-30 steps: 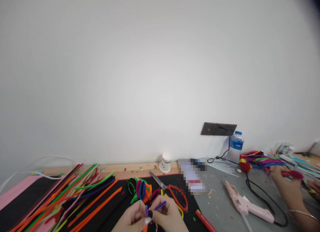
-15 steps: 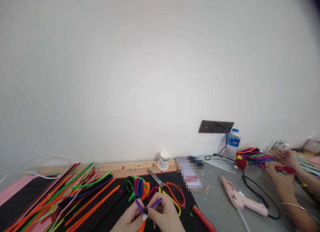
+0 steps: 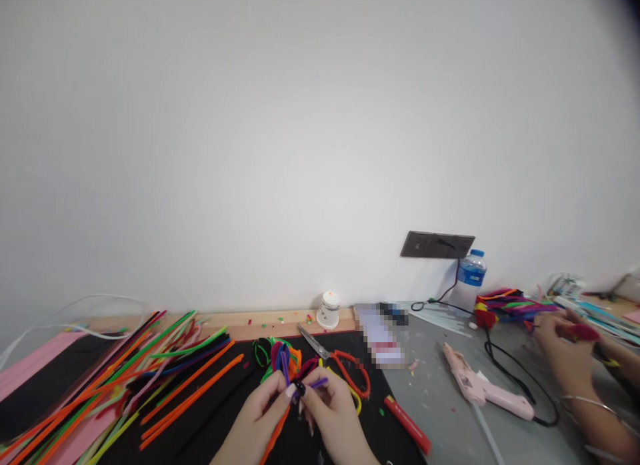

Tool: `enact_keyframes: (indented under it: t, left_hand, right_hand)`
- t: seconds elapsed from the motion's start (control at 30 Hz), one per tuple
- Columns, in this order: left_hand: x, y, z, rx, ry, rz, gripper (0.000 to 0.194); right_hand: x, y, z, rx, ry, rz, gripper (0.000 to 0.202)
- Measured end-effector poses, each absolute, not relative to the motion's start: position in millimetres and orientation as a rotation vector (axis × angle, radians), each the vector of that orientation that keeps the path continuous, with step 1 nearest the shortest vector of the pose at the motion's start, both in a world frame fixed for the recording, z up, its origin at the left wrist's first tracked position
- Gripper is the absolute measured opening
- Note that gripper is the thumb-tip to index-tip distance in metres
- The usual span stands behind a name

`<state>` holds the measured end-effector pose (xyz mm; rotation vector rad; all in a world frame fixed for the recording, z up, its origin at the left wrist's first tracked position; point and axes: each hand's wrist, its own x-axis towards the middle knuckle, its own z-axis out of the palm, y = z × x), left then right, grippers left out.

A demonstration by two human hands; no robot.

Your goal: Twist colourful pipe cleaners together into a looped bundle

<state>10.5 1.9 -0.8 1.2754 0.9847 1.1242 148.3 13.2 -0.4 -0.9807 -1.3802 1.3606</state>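
My left hand (image 3: pixel 263 411) and my right hand (image 3: pixel 333 411) meet low in the middle, both closed at the fingertips. Between them they pinch a purple pipe cleaner (image 3: pixel 321 383), one end sticking up and the other pointing right. Something small and black shows where the fingertips meet; I cannot make out what it is. An orange pipe cleaner (image 3: pixel 274 439) slants down beneath my left fingers. Just beyond my hands lie bent pipe cleaners (image 3: pixel 293 359) in several colours. Scissors (image 3: pixel 345 365) with orange handles lie past my right hand.
Loose pipe cleaners (image 3: pixel 145 365) spread over the left side. A white cup (image 3: pixel 328 311) stands upside down near the wall. To the right are a red knife-like tool (image 3: pixel 407 425), a pink glue gun (image 3: pixel 487 391), its black cord, a water bottle (image 3: pixel 470 278) and a co-worker's hands (image 3: pixel 565 345).
The view has shifted slightly. My hands have moved up a little, and the purple pipe cleaner's left end now points more steeply upward. Both hands still pinch it.
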Motion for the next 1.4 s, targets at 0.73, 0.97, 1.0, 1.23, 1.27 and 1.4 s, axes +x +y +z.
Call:
enact_keyframes:
  t: [0.73,0.97,1.0,1.23,1.27,1.4]
  left_hand:
    - [13,5,-11,0.983,0.941,1.229,0.036]
    - [12,0,0,1.188,1.005,1.38,0.024]
    - [12,0,1,1.188,1.003,1.371,0.021]
    - [13,0,3,1.076,1.055,1.473,0.023]
    - [13,0,0,1.072,1.073,1.481,0.024]
    - [15,2,-11,1.096,1.081,1.45,0.024]
  right_hand:
    - [148,14,5,-0.964,-1.288,1.363,0.03]
    - [140,22,-14,-0.805,-1.119,1.61,0.043]
    - [139,23,-16,-0.809,-1.082,1.624,0.048]
    - [142,23,-18,-0.875,-0.954,1.631,0.049]
    - [141,22,-18,-0.884,-1.001,1.667,0.046]
    - [135,18,-22,-0.884,-1.082,1.678,0.041]
